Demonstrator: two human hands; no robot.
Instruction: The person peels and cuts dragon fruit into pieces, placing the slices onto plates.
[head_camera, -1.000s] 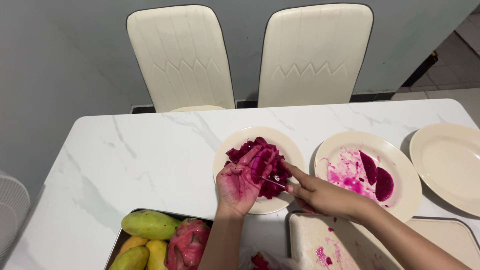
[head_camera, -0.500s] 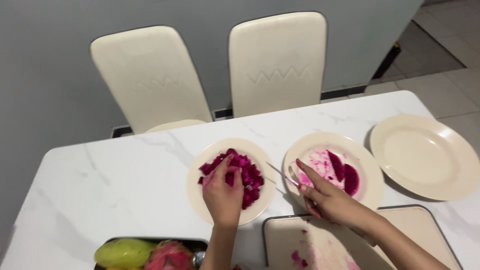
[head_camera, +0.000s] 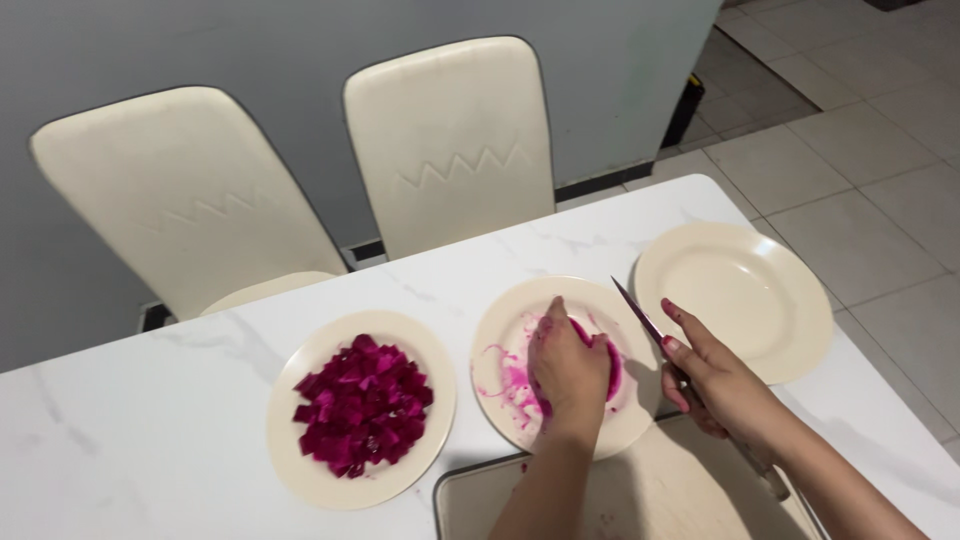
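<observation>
My left hand (head_camera: 566, 368) rests palm down on the middle plate (head_camera: 497, 352), fingers curled over a magenta dragon fruit piece (head_camera: 610, 366) that mostly hides beneath it. My right hand (head_camera: 718, 384) grips a knife (head_camera: 640, 314) whose blade points up and away over the gap between the middle plate and the bare cream plate (head_camera: 737, 295). To the left, another cream plate (head_camera: 290, 460) holds a heap of diced magenta fruit (head_camera: 360, 405).
A cream tray or board (head_camera: 660, 495) with pink stains lies at the near edge under my forearms. Two cream chairs (head_camera: 450, 140) stand behind the white marble table (head_camera: 130, 440). Tiled floor lies to the right.
My left hand left the diced fruit plate and moved right onto the fruit piece on the middle plate. The right hand with the knife shifted right. The view panned right, losing the fruit tray.
</observation>
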